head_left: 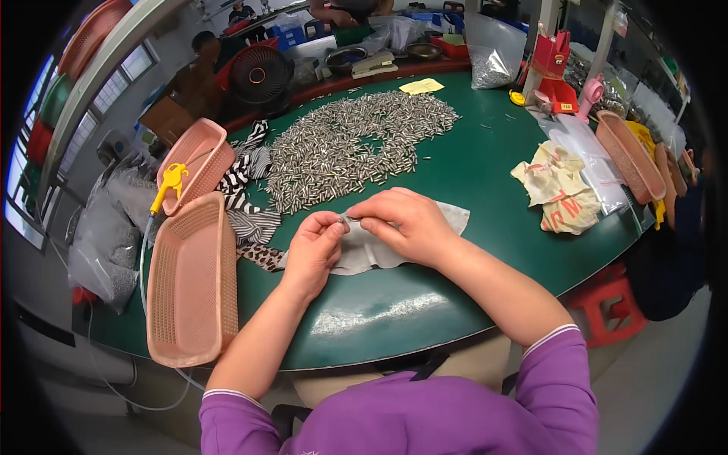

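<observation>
Peeking between pinched fingers (377, 205), a small silvery piece (349, 221) looks indistinct

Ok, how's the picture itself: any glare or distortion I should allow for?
Head view: glare low on the green tabletop; straight edges bow toward the black rim; the piece between left hand and right hand is too small to make out.

Heaped metal parts (315, 155), a green worktable (493, 193) and a yellow air gun (174, 177) show a workshop.
</observation>
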{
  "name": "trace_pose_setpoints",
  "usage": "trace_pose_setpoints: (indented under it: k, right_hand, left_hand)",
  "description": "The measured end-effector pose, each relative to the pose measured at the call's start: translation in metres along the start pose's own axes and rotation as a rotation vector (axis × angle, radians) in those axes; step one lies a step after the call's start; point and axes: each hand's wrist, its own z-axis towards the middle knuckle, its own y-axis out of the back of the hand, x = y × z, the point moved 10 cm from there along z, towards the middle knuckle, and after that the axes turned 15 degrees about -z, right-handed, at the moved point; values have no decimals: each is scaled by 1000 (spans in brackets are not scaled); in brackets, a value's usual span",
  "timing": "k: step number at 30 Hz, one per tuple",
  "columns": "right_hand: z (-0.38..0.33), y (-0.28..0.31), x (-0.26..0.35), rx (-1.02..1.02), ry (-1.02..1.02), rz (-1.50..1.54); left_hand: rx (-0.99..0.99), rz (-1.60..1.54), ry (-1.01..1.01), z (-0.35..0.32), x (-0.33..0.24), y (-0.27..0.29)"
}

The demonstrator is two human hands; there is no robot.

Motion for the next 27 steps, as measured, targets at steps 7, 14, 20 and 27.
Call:
trace_pose_setpoints:
  k: [7,14,20,27]
  right_hand:
    - [-1,2,13,63,60,18]
    - [-1,1,14,35,82,34]
    - [-1,-2,14,57,76,30]
    - [0,-1,15,64,58,63]
  left_hand:
    - [128,-20,26,-5,1,-9]
    - [144,18,53,-5,3,-9]
    - [99,114,-32,-8,-5,-7]
    - [70,139,-74,-10,-8,-10]
